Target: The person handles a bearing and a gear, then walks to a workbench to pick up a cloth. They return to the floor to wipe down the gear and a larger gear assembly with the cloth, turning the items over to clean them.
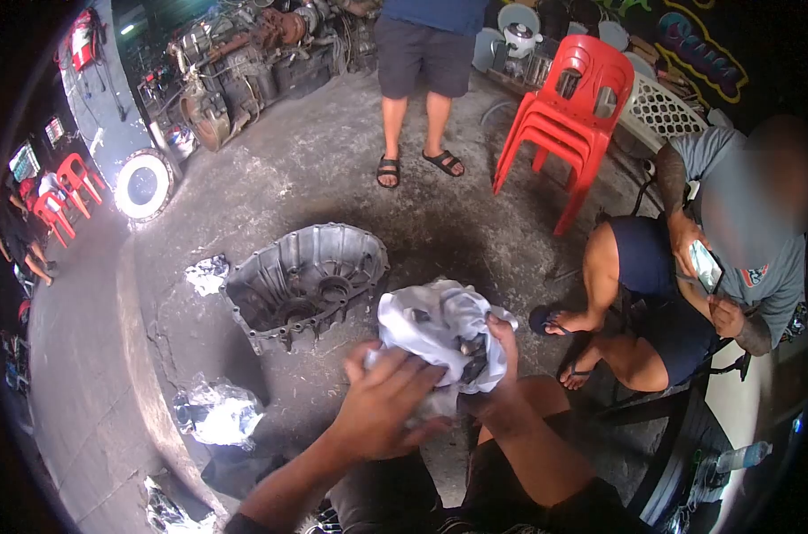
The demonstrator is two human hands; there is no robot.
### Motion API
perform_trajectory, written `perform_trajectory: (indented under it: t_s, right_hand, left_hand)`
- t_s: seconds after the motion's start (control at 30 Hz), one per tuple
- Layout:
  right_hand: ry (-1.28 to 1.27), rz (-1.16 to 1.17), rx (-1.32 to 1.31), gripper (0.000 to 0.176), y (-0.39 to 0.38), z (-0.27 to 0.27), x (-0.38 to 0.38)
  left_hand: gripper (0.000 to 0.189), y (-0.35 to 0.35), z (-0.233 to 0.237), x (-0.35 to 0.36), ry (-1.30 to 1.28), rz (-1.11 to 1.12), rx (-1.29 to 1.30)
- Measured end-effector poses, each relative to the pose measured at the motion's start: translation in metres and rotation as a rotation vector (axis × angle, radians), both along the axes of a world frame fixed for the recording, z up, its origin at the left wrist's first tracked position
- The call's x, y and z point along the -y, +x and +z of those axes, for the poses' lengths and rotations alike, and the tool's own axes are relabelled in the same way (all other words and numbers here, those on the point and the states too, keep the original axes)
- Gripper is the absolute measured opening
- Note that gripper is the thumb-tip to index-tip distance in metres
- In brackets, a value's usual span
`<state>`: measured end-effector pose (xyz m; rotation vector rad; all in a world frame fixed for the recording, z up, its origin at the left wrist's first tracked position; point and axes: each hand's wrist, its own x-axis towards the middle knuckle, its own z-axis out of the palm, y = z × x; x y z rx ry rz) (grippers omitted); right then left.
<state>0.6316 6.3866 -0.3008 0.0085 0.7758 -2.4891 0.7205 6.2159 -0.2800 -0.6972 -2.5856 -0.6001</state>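
A crumpled white wrapping (413,325), cloth or thin plastic, is in front of me above my lap. Dark, metallic-looking bits show inside its folds, but their kind cannot be made out. My right hand (502,369) grips the bundle from its right side, with the fingers up along its edge. On the near left side, my left hand (391,387) reaches over the wrapping, its fingers apart and slightly blurred. Just beyond, a grey metal gearbox housing (306,276) rests on the concrete floor, its hollow side up.
Clear plastic bags (222,414) with parts lie on the floor at left. A seated person (751,214) holds a phone at right; another person (426,80) stands ahead. Stacked red chairs (569,125) and a large engine (244,67) are farther back.
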Motion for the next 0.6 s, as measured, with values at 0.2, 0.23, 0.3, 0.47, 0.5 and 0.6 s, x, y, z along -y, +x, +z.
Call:
perform_trajectory:
  t_s: [0.2,0.23,0.3,0.47,0.5,0.6]
  right_hand:
    - [0.085,0.189,0.096,0.048,-0.004,-0.011,-0.007]
    - [0.072,0.166,0.085,0.048,-0.002,-0.014,-0.005]
    - [0.05,0.126,0.057,0.048,0.005,-0.025,0.001]
    - [0.38,-0.059,-0.264,0.05,0.015,-0.032,0.004]
    - [0.258,-0.063,-0.184,0.048,0.013,-0.027,0.005]
    - [0.106,-0.05,-0.14,0.049,0.002,-0.028,0.004]
  left_hand:
    - [0.052,-0.012,-0.006,0.023,-0.045,-0.135,0.167]
    - [0.052,-0.004,-0.019,0.016,0.048,-0.073,0.249]
    - [0.044,0.005,-0.025,-0.001,0.297,0.02,0.242]
    - [0.021,0.01,-0.02,-0.024,1.273,0.316,0.606]
    - [0.019,0.003,-0.028,-0.016,1.099,0.312,0.443]
    - [0.016,-0.01,-0.022,-0.013,0.658,0.42,0.053]
